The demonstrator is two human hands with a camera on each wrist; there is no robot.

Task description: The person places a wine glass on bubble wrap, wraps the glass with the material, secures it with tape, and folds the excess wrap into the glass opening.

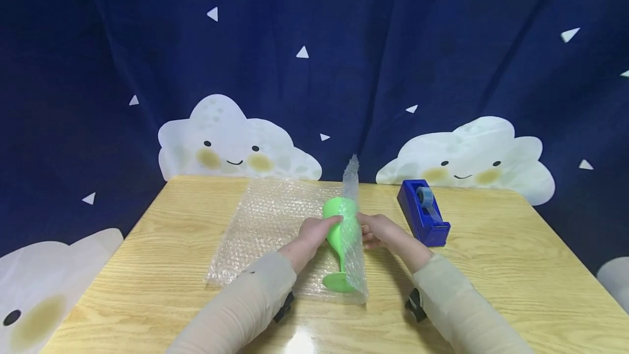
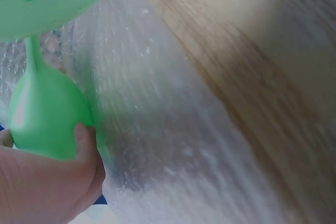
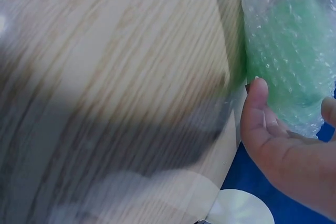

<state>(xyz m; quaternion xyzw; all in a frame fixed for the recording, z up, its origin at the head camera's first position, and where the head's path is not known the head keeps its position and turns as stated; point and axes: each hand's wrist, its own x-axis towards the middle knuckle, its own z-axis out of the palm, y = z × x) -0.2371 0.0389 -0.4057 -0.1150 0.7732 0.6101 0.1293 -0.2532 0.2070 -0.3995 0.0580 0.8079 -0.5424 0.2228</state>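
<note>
A light green plastic goblet [image 1: 333, 238] is held above the bubble wrap sheet [image 1: 265, 223], its foot toward me. My left hand [image 1: 314, 232] grips the goblet's bowl, with the thumb across its side; the left wrist view shows the hand [image 2: 58, 182] around the bowl, below the stem. The right edge of the bubble wrap [image 3: 294, 51] is folded up over the goblet's right side. At that raised part, my right hand [image 1: 385, 232] holds the wrap against the bowl with thumb and fingers. Part of its grip is hidden behind the wrap.
A blue tape dispenser [image 1: 417, 217] with a roll of clear tape [image 1: 425, 196] stands right of the hands on the wooden table [image 1: 511, 266]. Behind the table hangs a dark blue curtain [image 1: 344, 70] with clouds and white triangles.
</note>
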